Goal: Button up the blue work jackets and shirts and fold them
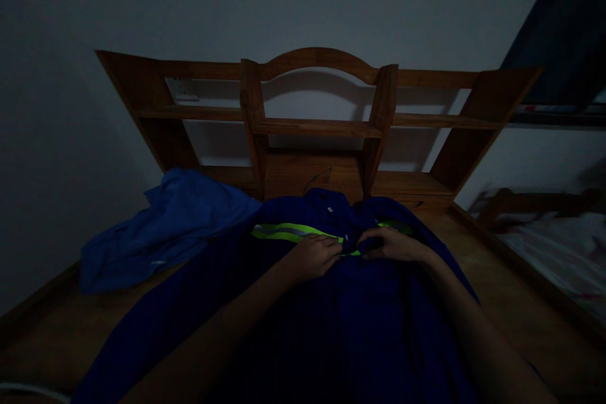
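A dark blue work jacket with yellow-green reflective strips lies spread out in front of me, its collar toward the wooden shelves. My left hand rests over the front of the jacket at the end of the left strip, fingers bent onto the cloth. Just to its right, my right hand pinches the jacket's front edge between thumb and fingers. The exact bit of cloth under the fingertips is too dark to make out. A lighter blue garment lies crumpled beyond the jacket's left sleeve.
A wooden desk-shelf unit stands against the wall at the back. The wooden surface shows to the right of the jacket. Farther right are a pale plastic-like cover and a dark curtain. The room is dim.
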`<state>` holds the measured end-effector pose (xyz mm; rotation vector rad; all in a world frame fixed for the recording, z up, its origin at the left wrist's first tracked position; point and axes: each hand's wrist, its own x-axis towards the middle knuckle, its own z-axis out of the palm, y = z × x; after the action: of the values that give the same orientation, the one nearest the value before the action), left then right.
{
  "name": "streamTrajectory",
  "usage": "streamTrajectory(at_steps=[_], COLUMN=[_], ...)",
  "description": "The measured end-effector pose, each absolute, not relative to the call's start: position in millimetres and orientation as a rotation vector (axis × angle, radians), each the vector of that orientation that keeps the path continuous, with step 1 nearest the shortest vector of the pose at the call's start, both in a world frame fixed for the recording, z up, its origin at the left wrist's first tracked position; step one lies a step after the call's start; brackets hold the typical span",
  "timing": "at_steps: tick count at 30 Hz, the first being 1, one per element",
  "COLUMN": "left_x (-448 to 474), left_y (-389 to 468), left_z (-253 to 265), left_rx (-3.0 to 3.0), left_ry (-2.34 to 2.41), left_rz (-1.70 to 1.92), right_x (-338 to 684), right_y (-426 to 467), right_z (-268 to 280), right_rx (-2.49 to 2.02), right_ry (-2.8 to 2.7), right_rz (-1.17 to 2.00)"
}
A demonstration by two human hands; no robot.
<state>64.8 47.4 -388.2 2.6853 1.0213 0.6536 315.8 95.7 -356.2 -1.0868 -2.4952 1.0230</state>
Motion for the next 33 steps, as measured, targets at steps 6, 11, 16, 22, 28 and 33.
streamTrajectory(at_steps=[6,11,16,22,28,33], left_x=[55.8,52.6,50.1,47.9,54.0,56.9], left_y=[60.9,72.4,75.6,78.2,68.1,64.8], left_z=[-398.2,-404.1,-399.7,-398.6,-387.2,-383.2], left_rx=[2.417,2.192,1.893,1.606,1.515,1.284], left_ry=[0.961,1.060,1.096,0.922,1.030,1.010], left_rz=[0.827,0.982,0.879,0.833,0.794,0.640], right_x=[309.9,291.5,275.1,269.4,270.9,270.8], right_y=[96.9,91.7,75.0,70.7,76.8,75.5], right_z=[-364.4,-367.9,-361.4,-366.7,-362.6,-360.6], right_rx=[-1.113,-1.151,-0.938,-0.887,-0.952,-0.971], right_ry=[-2.491,-2.305,-2.312,-2.441,-2.336,-2.234], right_rz=[0.891,0.512,0.294,0.405,0.405,0.347])
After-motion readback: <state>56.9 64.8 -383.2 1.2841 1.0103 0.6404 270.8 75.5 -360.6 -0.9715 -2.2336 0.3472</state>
